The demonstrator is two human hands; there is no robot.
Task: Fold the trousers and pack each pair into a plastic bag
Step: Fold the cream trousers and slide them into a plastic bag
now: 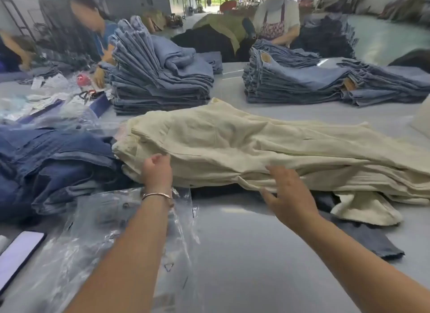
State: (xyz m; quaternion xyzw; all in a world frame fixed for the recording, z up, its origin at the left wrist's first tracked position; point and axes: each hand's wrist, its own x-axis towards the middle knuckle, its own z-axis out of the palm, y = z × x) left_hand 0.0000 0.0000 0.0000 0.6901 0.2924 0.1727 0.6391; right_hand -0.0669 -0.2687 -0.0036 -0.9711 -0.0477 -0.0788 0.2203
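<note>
A pile of cream trousers (256, 147) lies across the middle of the grey table (244, 254). My left hand (157, 170) pinches the near edge of the top cream pair at its left end. My right hand (288, 191) reaches toward the pile's near edge with its fingers spread, and its fingertips touch the cloth. Clear plastic bags (111, 238) lie on the table under my left forearm, and one of them holds a folded pair of denim.
Dark blue jeans (51, 163) are heaped at the left. Two tall stacks of light blue jeans (160, 75) (302, 79) stand farther back. A phone (18, 254) lies near the left edge. A dark trouser leg (363, 238) sticks out under the cream pile. Other people work at the far side.
</note>
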